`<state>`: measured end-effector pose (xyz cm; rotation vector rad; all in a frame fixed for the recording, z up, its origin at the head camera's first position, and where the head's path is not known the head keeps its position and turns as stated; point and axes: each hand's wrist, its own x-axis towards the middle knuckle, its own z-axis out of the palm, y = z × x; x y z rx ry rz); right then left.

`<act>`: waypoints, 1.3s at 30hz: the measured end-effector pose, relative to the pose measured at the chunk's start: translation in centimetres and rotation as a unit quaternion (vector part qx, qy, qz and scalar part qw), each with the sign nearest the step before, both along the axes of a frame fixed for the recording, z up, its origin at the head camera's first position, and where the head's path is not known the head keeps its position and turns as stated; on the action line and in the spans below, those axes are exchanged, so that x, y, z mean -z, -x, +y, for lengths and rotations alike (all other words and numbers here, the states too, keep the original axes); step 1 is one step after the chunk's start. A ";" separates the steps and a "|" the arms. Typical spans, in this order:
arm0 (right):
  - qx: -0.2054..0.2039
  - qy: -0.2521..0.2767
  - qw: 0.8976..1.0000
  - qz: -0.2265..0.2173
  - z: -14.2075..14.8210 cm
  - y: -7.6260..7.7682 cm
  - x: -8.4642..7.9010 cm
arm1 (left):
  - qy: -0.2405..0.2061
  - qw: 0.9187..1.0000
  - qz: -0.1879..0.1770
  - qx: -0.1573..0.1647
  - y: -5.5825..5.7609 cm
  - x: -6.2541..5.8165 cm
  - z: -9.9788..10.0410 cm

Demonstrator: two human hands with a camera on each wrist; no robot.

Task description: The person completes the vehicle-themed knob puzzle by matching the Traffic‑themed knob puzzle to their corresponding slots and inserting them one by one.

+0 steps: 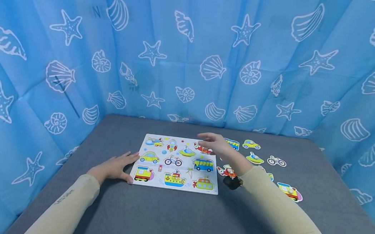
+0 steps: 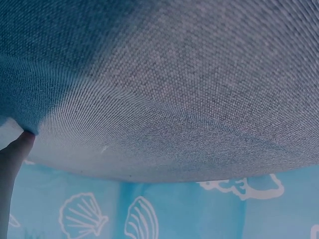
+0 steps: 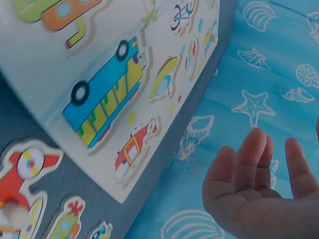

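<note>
A white puzzle board (image 1: 172, 152) printed with vehicle pictures lies on the table. My left hand (image 1: 117, 167) touches its left edge, thumb and fingers spread; in the left wrist view only one finger (image 2: 15, 154) shows at the left edge. My right hand (image 1: 216, 146) hovers over the board's upper right corner, partly covering the helicopter picture. In the right wrist view its fingers are loosely bent, and nothing shows in the hand. A red helicopter piece (image 1: 227, 171) with a round knob lies just right of the board, beside the right wrist.
Right of the board lie a bus piece (image 1: 232, 144), car piece (image 1: 251, 144), flying saucer piece (image 1: 254, 158), bicycle piece (image 1: 276, 161) and train piece (image 1: 290, 191). The right forearm partly hides others. A blue curtain (image 1: 184, 59) stands behind the grey table (image 1: 155, 215).
</note>
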<state>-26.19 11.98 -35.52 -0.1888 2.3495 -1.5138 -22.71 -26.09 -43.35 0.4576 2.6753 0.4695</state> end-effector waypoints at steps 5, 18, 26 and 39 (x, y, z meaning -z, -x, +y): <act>-0.001 -0.009 1.000 0.008 1.1 -0.4 -0.2 | 0.001 1.000 0.003 0.005 0.1 0.0 -0.1; 0.022 -0.008 1.000 -0.013 4.1 -1.4 -0.3 | -0.001 1.000 0.005 0.011 0.4 -0.1 -0.1; 0.030 -0.002 0.999 -0.015 5.6 -1.7 0.1 | 0.002 1.000 0.004 0.009 0.6 0.2 -0.2; -0.002 -0.028 1.000 0.015 9.3 -2.8 0.9 | 0.001 1.000 0.002 0.008 0.3 0.3 -0.1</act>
